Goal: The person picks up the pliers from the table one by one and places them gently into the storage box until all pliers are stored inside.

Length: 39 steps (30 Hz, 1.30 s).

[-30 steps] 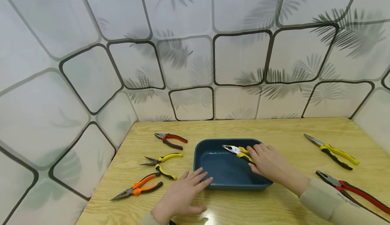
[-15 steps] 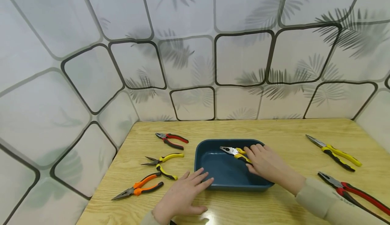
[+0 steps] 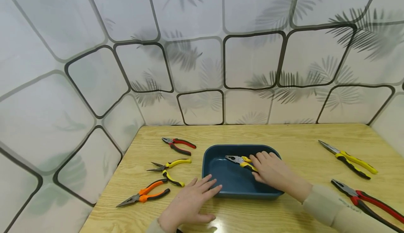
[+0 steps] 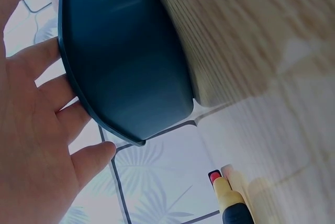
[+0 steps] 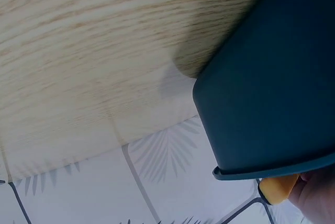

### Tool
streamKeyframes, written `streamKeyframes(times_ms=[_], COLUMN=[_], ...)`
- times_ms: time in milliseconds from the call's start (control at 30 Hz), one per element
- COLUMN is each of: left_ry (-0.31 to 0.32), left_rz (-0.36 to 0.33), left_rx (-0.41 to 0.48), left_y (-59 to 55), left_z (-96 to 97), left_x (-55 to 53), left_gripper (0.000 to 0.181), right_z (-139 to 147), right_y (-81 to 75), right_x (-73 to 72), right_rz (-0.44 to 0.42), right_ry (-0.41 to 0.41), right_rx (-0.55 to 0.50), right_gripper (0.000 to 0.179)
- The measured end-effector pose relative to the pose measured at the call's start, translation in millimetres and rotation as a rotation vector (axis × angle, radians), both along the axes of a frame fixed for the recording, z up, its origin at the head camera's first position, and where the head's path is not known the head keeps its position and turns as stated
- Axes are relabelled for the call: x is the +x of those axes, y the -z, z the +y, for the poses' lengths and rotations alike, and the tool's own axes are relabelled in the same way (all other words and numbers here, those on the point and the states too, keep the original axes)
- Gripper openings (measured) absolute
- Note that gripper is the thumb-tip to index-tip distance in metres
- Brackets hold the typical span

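Observation:
A dark blue rectangular tray [image 3: 243, 195] stands on the wooden table. Inside its walls, my right hand [image 3: 274, 171] grips combination pliers [image 3: 234, 159] by their yellow and black handles, with the metal head pointing left. In the right wrist view, a yellow handle end [image 5: 277, 188] and part of the hand [image 5: 316, 198] show past the tray rim; the rest is hidden behind the tray wall [image 5: 272, 103]. My left hand [image 3: 190, 201] is spread with straight fingers at the tray's front left corner. In the left wrist view, its fingertips reach the tray rim [image 4: 78, 93].
Left of the tray lie red-handled pliers [image 3: 170, 142], yellow-handled needle-nose pliers [image 3: 164, 167] and orange-handled long-nose pliers [image 3: 142, 193]. To the right are yellow-handled long-nose pliers [image 3: 339, 154] and large red-handled pliers [image 3: 354, 193]. A patterned wall covering [image 3: 246, 61] rises behind the table.
My right hand has shifted slightly left and nearer to me with the combination pliers, lower in the tray. The left hand keeps its place at the tray corner.

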<state>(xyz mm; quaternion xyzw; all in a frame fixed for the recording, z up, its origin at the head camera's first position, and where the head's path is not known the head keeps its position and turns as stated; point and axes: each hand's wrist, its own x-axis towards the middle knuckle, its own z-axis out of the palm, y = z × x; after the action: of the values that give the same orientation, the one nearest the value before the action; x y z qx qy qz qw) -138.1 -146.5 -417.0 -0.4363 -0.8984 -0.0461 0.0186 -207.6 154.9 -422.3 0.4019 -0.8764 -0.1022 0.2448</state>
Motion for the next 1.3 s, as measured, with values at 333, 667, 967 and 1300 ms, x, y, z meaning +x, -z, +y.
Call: streamKeyframes(times_ms=[333,667,967,1300], left_ry=[0.004,0.001,0.002,0.006], left_rz=[0.01,-0.008,-0.009,-0.008], left_rx=[0.001,0.003,0.008,0.009], left_y=[1.3,0.1,-0.4,0.7], left_z=[0.3,0.5,0.3,0.2], left_x=[0.0,-0.1,0.7,-0.8], left_gripper=[0.072,0.072,0.072,0.073], right_z=[-2,-7,-9,-10], right_y=[6.0,8.6,9.1,11.0], right_x=[-3.8,-4.1,-4.4,-4.5], right_rz=[0.013,-0.017,-0.064,-0.105], right_ry=[-0.047,-0.032,-0.014,-0.012], right_rx=[-0.037,-0.003,0.034,0.052], right_gripper=[0.051,0.049,0.048,0.047])
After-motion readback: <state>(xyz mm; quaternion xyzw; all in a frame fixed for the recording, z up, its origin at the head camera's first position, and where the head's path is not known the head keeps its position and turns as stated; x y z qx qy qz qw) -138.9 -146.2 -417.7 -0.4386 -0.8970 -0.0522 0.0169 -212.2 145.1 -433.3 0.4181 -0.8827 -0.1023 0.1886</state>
